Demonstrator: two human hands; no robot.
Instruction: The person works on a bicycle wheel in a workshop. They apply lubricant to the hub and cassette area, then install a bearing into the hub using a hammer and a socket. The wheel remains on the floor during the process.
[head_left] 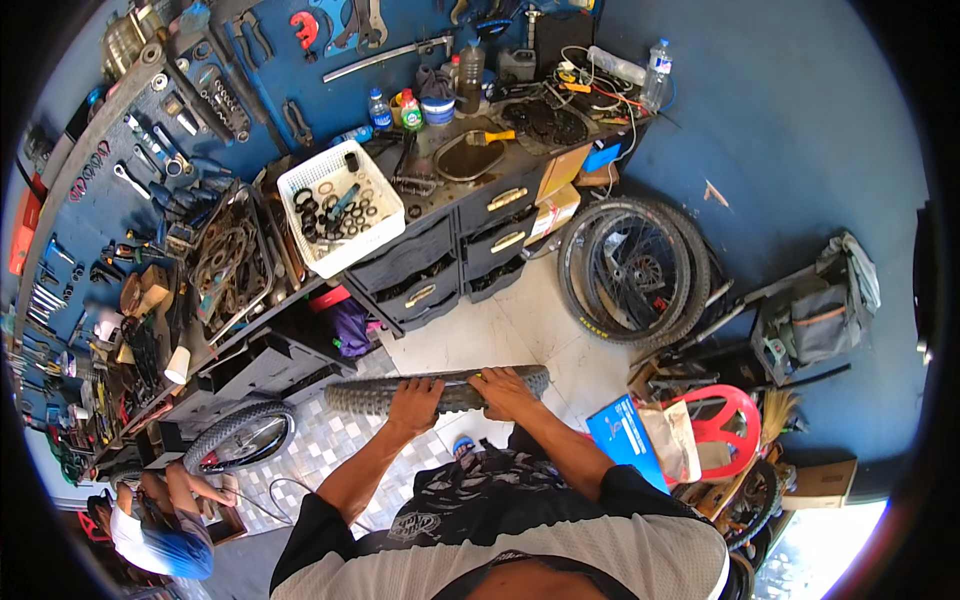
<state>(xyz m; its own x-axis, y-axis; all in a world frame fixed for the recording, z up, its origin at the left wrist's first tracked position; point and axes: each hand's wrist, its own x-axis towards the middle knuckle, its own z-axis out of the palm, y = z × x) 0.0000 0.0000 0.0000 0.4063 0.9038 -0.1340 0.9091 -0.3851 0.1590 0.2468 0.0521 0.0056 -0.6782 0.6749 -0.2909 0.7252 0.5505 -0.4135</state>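
Left hand (415, 402) and right hand (505, 393), each grip clenched on knobby bicycle tire (358, 398), hold it over tiled floor (465, 338), out from bench (440, 196) front edge, white basket (375, 238) at inner corner.

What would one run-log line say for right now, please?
left grip: on knobby tyre | right grip: on same tyre | also in view: white basket, bike wheels, another person
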